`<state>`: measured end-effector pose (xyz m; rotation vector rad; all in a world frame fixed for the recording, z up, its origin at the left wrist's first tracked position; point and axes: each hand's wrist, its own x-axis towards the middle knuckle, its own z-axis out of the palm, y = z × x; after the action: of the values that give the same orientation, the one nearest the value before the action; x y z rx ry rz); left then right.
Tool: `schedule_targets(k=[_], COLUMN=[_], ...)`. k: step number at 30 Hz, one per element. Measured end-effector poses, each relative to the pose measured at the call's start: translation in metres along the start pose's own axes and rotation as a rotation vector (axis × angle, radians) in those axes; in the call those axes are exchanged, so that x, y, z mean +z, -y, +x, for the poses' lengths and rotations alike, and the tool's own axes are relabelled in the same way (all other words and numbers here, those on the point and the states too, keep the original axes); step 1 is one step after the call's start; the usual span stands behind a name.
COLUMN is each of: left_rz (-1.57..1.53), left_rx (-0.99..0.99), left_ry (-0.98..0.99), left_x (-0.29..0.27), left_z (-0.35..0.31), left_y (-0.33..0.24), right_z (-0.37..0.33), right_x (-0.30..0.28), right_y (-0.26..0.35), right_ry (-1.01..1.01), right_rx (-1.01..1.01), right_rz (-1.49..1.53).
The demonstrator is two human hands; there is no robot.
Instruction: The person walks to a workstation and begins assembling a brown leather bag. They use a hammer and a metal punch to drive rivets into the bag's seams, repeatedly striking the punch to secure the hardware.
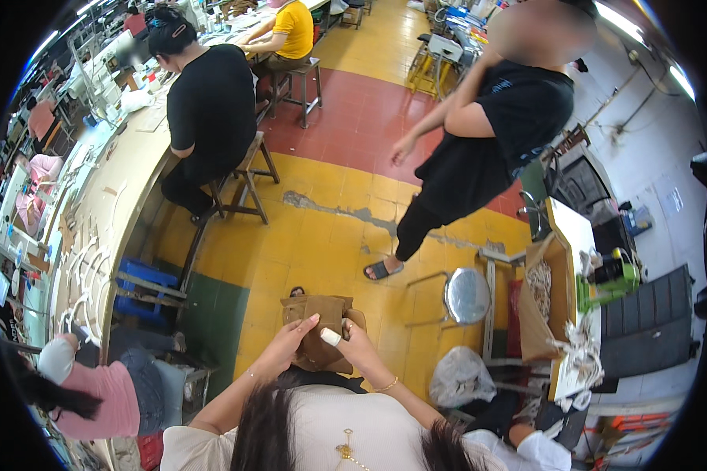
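In front of my body, low in the view, is a brown suede-like piece (326, 308) with folded, layered parts. Its exact kind cannot be told. My left hand (292, 339) grips its left side, the thumb lying over the top and the other fingers hidden behind. On the other side my right hand (355, 347) is closed on the piece's right edge. A white wrapping (331, 337) covers the right thumb's tip. The lower part of the brown piece hangs between my two hands.
A long workbench (137, 169) with cut strips runs along the left, where people sit on stools. A person in black (479, 149) stands ahead to the right. A round metal stool (467, 296), a clear plastic bag (462, 375) and a table with a green machine (605, 286) are at right.
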<state>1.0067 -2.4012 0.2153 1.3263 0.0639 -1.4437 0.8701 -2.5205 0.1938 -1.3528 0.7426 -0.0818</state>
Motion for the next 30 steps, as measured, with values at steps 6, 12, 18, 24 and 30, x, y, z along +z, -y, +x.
schedule_targets(k=[6, 12, 18, 24, 30], left_rz=[0.128, 0.432, 0.346, 0.269, 0.137], left_rx=[0.101, 0.143, 0.222, 0.337, 0.5], left_ry=[-0.027, 0.008, 0.091, 0.016, 0.005], left_x=[-0.016, -0.031, -0.035, 0.0, 0.017], left_z=[0.119, 0.232, 0.398, 0.548, 0.658], left_y=[-0.16, -0.341, -0.465, -0.625, -0.801], right_z=[0.177, 0.324, 0.455, 0.629, 0.835], right_x=[-0.023, -0.088, -0.184, -0.273, -0.364], right_y=[0.1, 0.192, 0.221, 0.312, 0.451], right_ry=[-0.07, -0.407, -0.577, -0.676, -0.385], right_rx=[-0.02, -0.082, -0.052, -0.033, -0.259], right_rz=[0.127, 0.289, 0.348, 0.265, 0.093])
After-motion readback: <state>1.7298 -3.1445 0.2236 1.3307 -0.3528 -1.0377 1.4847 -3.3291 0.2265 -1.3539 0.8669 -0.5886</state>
